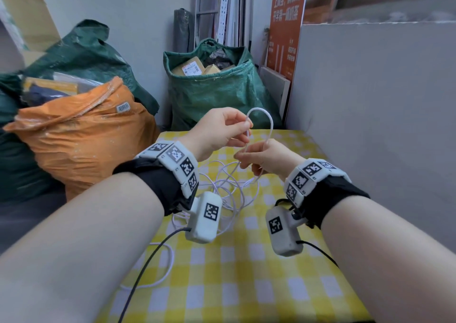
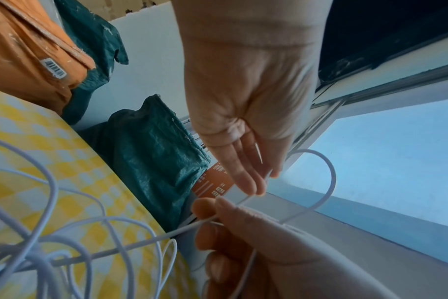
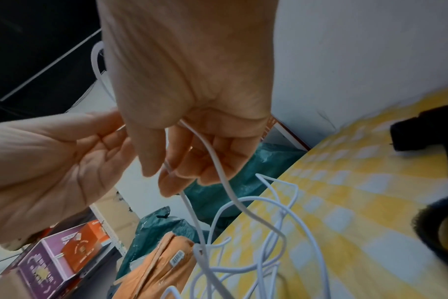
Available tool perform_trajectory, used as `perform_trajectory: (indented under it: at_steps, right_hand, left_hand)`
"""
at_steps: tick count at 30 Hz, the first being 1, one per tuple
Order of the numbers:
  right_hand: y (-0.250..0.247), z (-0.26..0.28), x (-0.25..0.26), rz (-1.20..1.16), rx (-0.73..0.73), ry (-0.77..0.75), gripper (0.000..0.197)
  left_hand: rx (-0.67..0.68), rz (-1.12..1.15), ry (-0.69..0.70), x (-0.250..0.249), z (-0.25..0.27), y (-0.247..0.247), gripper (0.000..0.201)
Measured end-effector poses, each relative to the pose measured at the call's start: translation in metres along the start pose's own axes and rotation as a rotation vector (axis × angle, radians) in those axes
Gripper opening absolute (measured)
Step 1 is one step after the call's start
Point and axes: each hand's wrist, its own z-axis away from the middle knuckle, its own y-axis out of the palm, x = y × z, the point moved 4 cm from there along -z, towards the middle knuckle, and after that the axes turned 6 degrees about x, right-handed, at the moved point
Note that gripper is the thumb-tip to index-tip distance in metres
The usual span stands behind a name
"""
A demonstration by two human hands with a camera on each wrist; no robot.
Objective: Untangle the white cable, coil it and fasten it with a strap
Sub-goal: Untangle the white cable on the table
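Yellow checked table, tangled white cable, arched loop raised

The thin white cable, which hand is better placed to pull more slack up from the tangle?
The right hand: the thin white cable runs from its fingers straight down to the tangle, while the left hand pinches the loop.

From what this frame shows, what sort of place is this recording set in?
Probably a storeroom or parcel-sorting corner: woven green sacks stuffed with labelled boxes, an orange bag bearing a barcode sticker, and boards and poles leaning against the wall.
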Motion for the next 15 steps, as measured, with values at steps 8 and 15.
perform_trajectory:
  at_steps: [8,15]
  right_hand:
    - [-0.009,0.003,0.021,-0.367,-0.215,-0.213,0.023]
    - [-0.03,0.009,0.031,-0.604,-0.392,-0.291,0.018]
  left_hand:
    - [0.152,-0.226,-0.334,0.034,0.012,0.002,0.014]
    - [0.101,-0.627,-0.341,0.046,0.014,-0.01,0.012]
